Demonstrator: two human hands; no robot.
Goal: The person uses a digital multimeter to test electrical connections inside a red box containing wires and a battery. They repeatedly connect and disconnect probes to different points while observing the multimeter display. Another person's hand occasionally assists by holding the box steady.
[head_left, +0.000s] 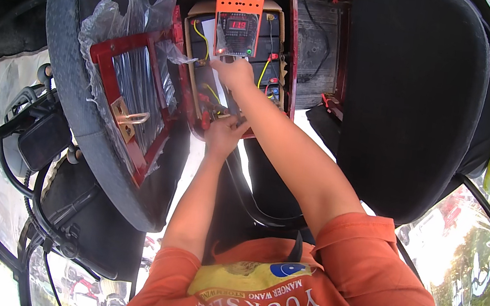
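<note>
One orange perforated meter, its lit red display facing up: located over the far half of the red box, above the black batteries. One right hand, yours: fingers drawn in narrow at the meter's near end; whether they grip it or something beneath, you cannot tell from this angle. One left hand, yours: fingers bunched at the box's near edge, beside a red fitting; what lies between the fingertips, if anything, is hidden. Yellow wires, several, bridging the batteries; one white strip, beside the meter. To your left, one grey seat, tipped on edge, with red frame and loose clear film; to your right, one black seat. Handling notes, by judgement: the step in hand appears to be work at the battery connections. Seat any contact firmly on bare metal, as a light touch would likely give a wavering reading. Support the meter's weight so its vents stay uncovered and its display faces you. Keep bare fingers and loose metal from spanning two terminals. Ease wires aside rather than tugging, and hold the film away from the connections.
</note>
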